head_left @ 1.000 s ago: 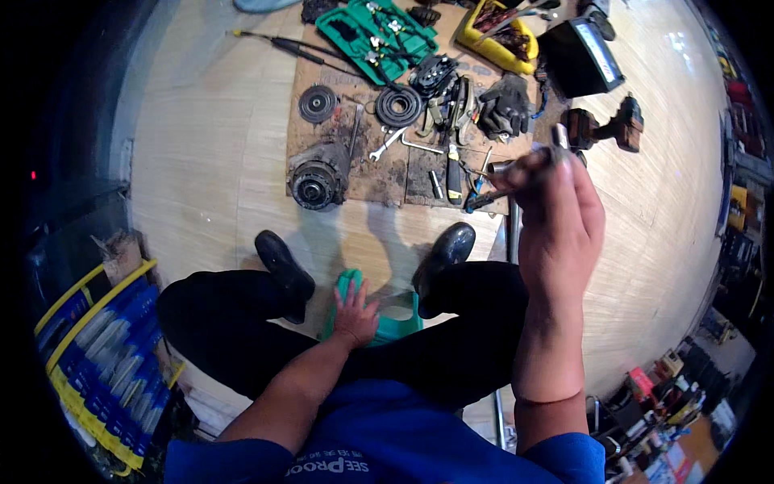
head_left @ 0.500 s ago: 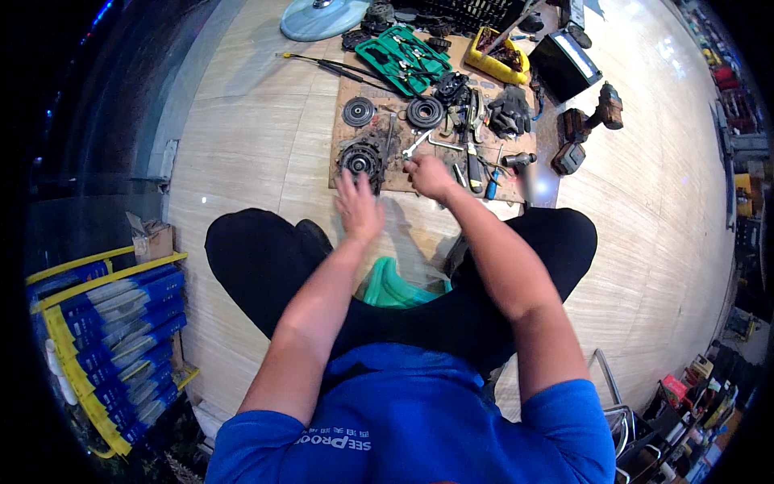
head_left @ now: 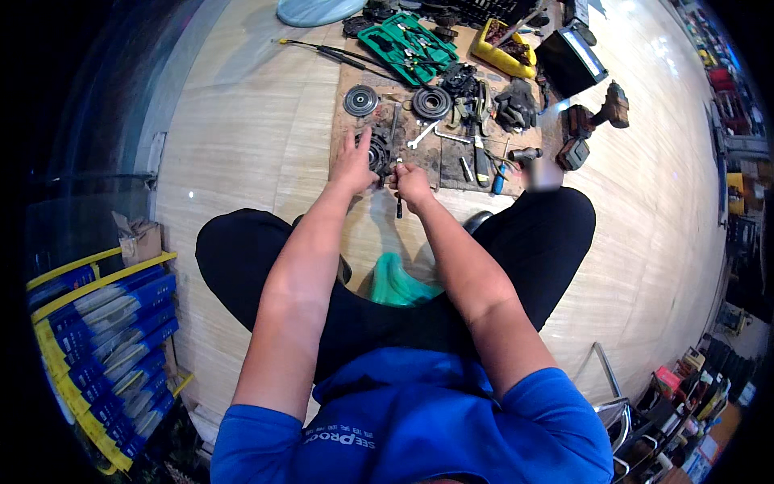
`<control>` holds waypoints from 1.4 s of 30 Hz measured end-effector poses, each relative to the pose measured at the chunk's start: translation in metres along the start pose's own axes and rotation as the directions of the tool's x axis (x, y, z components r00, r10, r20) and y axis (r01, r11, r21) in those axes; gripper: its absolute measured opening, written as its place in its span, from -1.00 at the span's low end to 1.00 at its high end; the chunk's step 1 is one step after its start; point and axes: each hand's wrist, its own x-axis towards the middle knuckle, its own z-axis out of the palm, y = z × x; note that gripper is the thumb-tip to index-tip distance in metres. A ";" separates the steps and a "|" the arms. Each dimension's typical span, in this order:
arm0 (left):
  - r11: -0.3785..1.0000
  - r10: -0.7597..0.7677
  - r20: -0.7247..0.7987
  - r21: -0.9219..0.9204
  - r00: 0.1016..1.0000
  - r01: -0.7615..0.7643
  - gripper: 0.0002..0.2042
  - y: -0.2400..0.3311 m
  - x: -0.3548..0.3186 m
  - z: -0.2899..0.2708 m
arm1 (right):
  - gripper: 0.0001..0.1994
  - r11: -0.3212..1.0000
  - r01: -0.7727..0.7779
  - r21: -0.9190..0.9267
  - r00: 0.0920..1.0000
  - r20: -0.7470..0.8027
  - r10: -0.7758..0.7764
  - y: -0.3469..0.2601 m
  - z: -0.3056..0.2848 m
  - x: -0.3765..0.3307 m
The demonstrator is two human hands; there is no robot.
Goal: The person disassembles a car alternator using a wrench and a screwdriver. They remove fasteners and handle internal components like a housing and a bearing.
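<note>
A round black pulley-like mechanical part (head_left: 377, 152) lies at the near left of the worn board. My left hand (head_left: 351, 168) rests against its left side, fingers spread and partly over it. Just right of that part, my right hand (head_left: 414, 184) is closed around a slim dark hand tool (head_left: 399, 208) with a bright upper tip; its exact kind is not clear. Beyond my right hand lies an open-end wrench (head_left: 422, 135). A flat grooved disc (head_left: 360, 100) and a black ring-shaped pulley (head_left: 431, 103) sit farther back.
At right on the board are dark gloves (head_left: 516, 105), a blue-handled screwdriver (head_left: 498, 181) and a hammer (head_left: 526, 154). Behind are a green tool case (head_left: 407, 50), a yellow bin (head_left: 504, 52) and a black battery (head_left: 571, 63). A cordless driver (head_left: 595, 121) lies right.
My left hand has come down onto the round black part. My right hand has left the wrench on the board, moved nearer and left, and now holds the slim dark tool.
</note>
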 end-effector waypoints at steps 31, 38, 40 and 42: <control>0.991 -0.109 0.059 0.087 0.992 0.104 -0.13 0.001 0.013 0.021 | -0.72 0.994 0.005 0.109 1.000 0.002 -0.005 0.015 0.027 0.019; 0.994 -0.092 0.049 0.070 0.995 0.088 -0.21 0.003 0.016 0.023 | -0.69 0.990 0.144 0.007 0.989 0.035 -0.144 0.041 0.021 0.036; 0.994 -0.092 0.059 0.065 0.994 0.088 -0.23 0.007 0.018 0.025 | -0.69 0.986 0.166 -0.006 0.986 0.012 -0.166 0.050 0.016 0.043; 0.993 -0.109 0.056 0.060 0.992 0.106 -0.25 0.003 0.016 0.025 | -0.67 0.992 0.123 0.009 0.991 0.052 -0.123 0.045 0.019 0.039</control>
